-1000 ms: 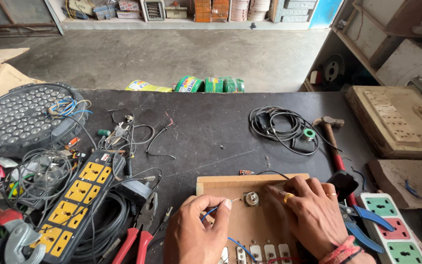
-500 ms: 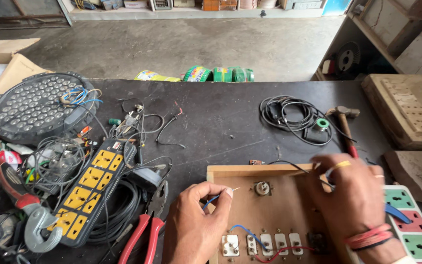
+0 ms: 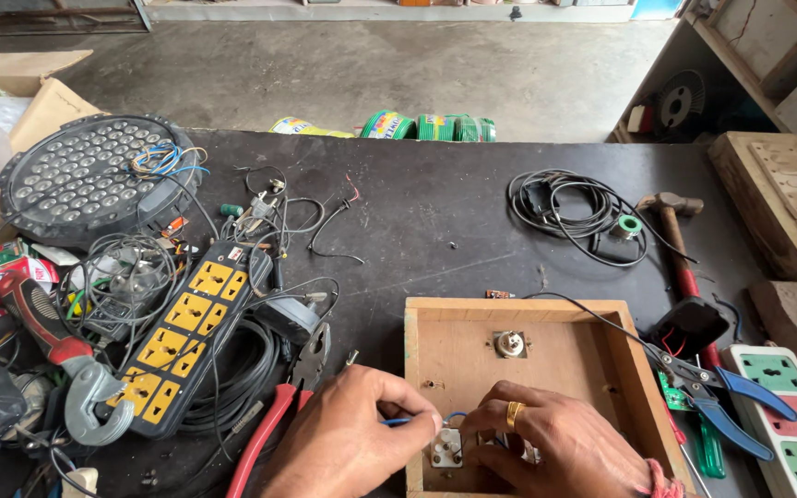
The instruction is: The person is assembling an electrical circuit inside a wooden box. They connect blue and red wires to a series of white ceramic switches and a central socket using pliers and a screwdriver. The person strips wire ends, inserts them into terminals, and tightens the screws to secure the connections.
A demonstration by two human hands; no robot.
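Wooden box (image 3: 528, 369): shallow, open-topped, pale board, one round metal fitting (image 3: 509, 344) on its floor; sits on the dark desk (image 3: 435, 231) before you. Your left hand (image 3: 352, 443) pinches a blue wire (image 3: 398, 421); your right hand (image 3: 555, 443) curls over a small white socket (image 3: 446, 452) inside.

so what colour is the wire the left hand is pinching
Blue wire, pinched by the left hand; head view shows it.

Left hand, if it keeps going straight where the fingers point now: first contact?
Probably the small white socket module inside the open wooden box: the left hand points right, fingertips almost on it, pinching a thin blue wire. Right hand lies just beyond. Depth unclear.
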